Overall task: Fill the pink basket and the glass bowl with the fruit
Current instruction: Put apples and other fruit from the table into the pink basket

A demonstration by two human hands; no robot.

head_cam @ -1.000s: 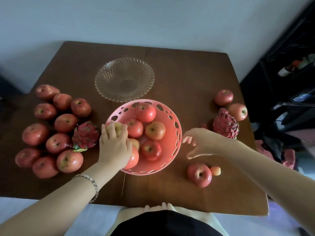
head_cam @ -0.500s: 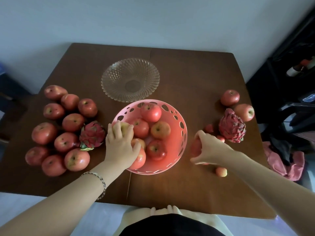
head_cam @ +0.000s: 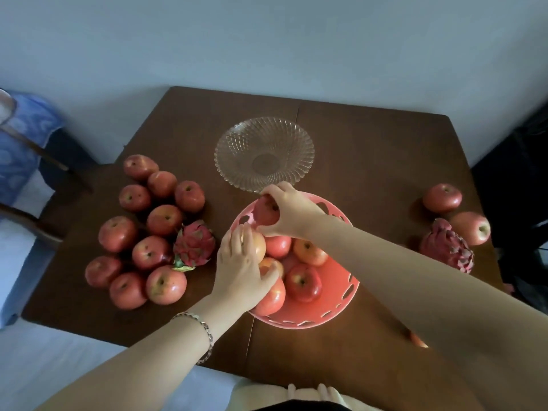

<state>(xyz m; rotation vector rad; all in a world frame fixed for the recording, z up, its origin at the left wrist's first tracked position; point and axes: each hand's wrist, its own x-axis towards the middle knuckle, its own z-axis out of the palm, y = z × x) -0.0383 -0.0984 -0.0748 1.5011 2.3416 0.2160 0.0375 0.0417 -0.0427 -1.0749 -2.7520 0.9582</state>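
Head view: apple in right hand, over pink basket rim.

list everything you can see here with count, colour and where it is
table: one, dark brown, under everything
glass bowl: one, clear, far centre, empty
pink basket: one, table centre, several apples inside
loose apples, left: ten, red, clustered left of the basket
loose apples, right: two, red, far right
dragon fruits: two, magenta, one beside the left cluster, one at right
chair: one, blue cover, left edge
bracelet: one, metal, left wrist
left hand: over the basket's left apples
right hand: fingers holding an apple at the basket's far rim
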